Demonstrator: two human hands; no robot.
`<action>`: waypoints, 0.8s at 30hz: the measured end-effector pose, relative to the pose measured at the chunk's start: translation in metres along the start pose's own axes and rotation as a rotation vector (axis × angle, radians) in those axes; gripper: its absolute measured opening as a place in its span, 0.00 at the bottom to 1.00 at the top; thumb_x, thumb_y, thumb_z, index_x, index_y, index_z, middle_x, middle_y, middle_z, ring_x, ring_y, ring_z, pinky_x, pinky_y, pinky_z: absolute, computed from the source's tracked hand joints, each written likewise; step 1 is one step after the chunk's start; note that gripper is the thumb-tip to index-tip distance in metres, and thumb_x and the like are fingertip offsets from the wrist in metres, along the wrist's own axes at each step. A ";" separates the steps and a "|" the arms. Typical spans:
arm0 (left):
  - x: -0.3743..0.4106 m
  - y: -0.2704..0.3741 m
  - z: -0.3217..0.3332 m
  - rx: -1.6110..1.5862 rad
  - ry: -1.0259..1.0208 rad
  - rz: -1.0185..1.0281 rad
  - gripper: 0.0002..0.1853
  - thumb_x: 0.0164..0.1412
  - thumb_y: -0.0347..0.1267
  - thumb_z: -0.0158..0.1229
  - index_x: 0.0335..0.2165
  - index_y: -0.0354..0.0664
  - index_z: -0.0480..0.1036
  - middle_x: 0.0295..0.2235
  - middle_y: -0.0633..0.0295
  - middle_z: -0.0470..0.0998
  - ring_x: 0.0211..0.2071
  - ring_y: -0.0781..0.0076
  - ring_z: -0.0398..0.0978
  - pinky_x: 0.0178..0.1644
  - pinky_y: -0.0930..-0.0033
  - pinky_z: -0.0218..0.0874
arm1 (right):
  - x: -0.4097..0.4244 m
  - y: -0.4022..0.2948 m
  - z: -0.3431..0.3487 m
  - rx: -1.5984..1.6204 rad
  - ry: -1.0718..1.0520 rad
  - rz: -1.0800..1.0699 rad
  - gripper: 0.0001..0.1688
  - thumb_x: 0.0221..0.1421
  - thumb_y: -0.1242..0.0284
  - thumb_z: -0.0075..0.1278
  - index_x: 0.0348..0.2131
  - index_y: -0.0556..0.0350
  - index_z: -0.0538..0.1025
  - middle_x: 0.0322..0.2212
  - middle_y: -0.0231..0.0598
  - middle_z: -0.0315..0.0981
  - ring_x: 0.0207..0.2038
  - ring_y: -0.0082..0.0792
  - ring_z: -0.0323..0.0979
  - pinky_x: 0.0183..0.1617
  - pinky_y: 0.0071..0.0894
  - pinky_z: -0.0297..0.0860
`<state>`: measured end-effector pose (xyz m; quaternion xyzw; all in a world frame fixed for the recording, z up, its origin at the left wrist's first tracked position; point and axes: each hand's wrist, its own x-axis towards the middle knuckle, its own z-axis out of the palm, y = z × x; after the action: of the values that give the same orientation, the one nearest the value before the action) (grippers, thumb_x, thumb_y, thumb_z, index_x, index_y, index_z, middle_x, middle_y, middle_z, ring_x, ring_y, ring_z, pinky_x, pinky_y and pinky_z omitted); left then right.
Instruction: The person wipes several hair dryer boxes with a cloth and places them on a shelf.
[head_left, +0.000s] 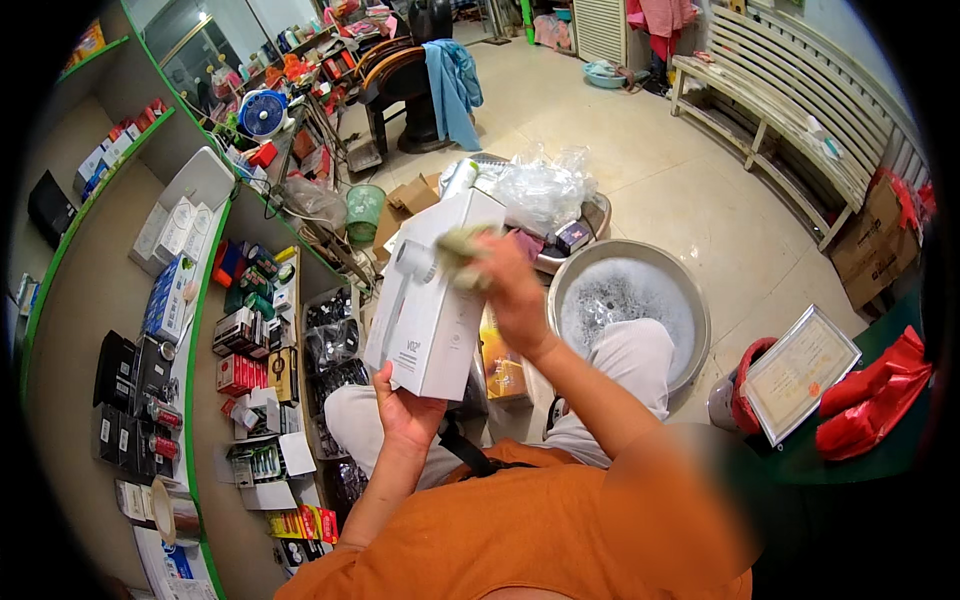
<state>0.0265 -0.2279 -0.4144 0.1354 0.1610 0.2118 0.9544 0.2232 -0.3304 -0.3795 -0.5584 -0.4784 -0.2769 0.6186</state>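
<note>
A white product box (435, 330) is tilted in front of me, with a picture of a white handheld device and some writing on its face. My left hand (411, 416) holds it from below, thumb on the front and palm under the bottom end. In my right hand (514, 296) is a bunched greenish-beige cloth (466, 256), pressed against the upper right part of the box. That hand and the cloth are blurred. To the right of my knee stands a metal basin (703, 322) of foamy water.
Green-edged shelves (196, 420) with small boxes and cans line the left. Ahead lie a cardboard box (411, 201) and a tub (600, 217) holding clear plastic bags (544, 187). A slatted bench (787, 105), a framed certificate (802, 375) and a red plastic bag (874, 401) are at right.
</note>
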 end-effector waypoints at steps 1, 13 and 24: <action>0.001 0.001 -0.004 -0.007 -0.018 -0.015 0.33 0.51 0.44 0.56 0.55 0.46 0.66 0.53 0.59 0.72 0.54 0.57 0.69 0.59 0.54 0.60 | 0.012 0.009 -0.008 -0.006 0.108 0.097 0.08 0.57 0.76 0.48 0.38 0.53 0.76 0.46 0.39 0.73 0.51 0.42 0.69 0.56 0.42 0.64; 0.048 0.050 -0.097 0.214 -0.351 0.032 0.40 0.47 0.43 0.65 0.56 0.39 0.63 0.53 0.51 0.70 0.54 0.50 0.68 0.59 0.45 0.58 | -0.015 -0.065 -0.045 0.979 0.058 0.905 0.20 0.64 0.66 0.44 0.52 0.57 0.68 0.44 0.37 0.70 0.45 0.26 0.69 0.51 0.25 0.65; 0.057 0.036 -0.073 0.122 -0.231 -0.220 0.46 0.55 0.60 0.55 0.62 0.43 0.55 0.59 0.50 0.63 0.58 0.47 0.63 0.61 0.42 0.55 | -0.009 -0.094 -0.066 0.289 -0.370 -0.085 0.15 0.47 0.77 0.55 0.38 0.52 0.77 0.52 0.46 0.69 0.58 0.45 0.64 0.64 0.51 0.54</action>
<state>0.0358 -0.1572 -0.4838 0.1980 0.0765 0.0791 0.9740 0.1559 -0.4159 -0.3418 -0.4849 -0.6414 -0.1242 0.5814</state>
